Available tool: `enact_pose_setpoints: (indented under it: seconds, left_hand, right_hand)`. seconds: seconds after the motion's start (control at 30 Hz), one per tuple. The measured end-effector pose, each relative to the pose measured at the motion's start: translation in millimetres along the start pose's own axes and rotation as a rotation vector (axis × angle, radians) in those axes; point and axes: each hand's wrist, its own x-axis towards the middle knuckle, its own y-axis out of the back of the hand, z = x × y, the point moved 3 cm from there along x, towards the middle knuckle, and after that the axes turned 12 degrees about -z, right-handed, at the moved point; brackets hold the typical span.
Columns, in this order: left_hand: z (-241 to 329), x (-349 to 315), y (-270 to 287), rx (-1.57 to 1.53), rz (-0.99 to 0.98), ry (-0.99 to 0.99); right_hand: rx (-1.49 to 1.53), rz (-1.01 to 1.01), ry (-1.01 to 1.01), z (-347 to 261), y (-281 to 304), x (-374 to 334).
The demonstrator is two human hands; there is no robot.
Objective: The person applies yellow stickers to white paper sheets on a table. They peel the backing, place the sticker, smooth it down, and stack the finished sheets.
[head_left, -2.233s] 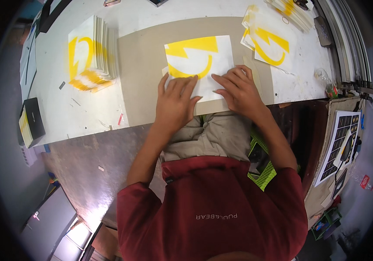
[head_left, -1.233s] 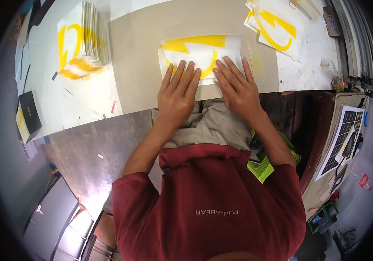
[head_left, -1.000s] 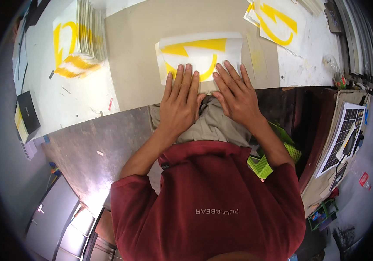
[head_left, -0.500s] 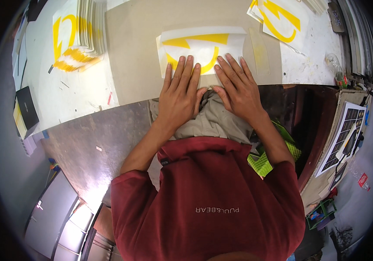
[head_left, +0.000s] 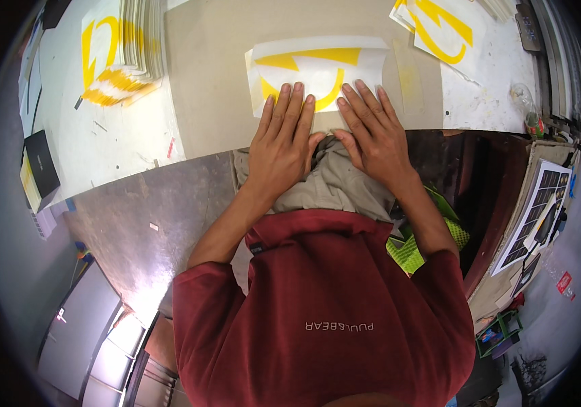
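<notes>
A white sheet with bold yellow shapes lies on a beige board at the table's front edge. Its upper edge looks slightly curled. My left hand rests with outstretched fingers over the sheet's lower left part, fingertips on the yellow print. Over the lower right part, my right hand lies flat with its fingers stretched out too. Both thumbs point inward near the table edge, apart from each other. The sheet's lower edge is partly hidden under the fingers.
A tall stack of yellow-printed sheets stands at the left. More printed sheets lie at the far right, near a clear plastic bottle. A dark box sits at the table's left end. Light green fabric hangs below on the right.
Both hands stay flat on the sheet, with almost the same pose. The view has shifted slightly; the sheet and hands appear a little higher in it.
</notes>
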Motion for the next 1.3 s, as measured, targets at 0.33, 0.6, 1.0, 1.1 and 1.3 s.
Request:
enact_pose_setpoints:
  seconds: [0.33,0.6,1.0,1.1,1.3]
  left_hand:
    - [-6,0,-5,0.017,0.005,0.036]
    - [-5,-2,-53,-0.133,0.323,-0.004]
    - [7,-1,-37,0.087,0.448,0.234]
    - [6,-1,-37,0.070,0.449,0.226]
    - [6,-2,-40,0.036,0.477,0.216]
  right_hand:
    - [-0.008,-0.046,0.010,1,1,14]
    - [-0.106,0.060,0.115,18,-15,-7]
    - [-0.137,0.032,0.195,18,-5,8]
    - [-0.132,0.033,0.191,15,-3,8]
    - [-0.121,0.055,0.198,16,-6,9]
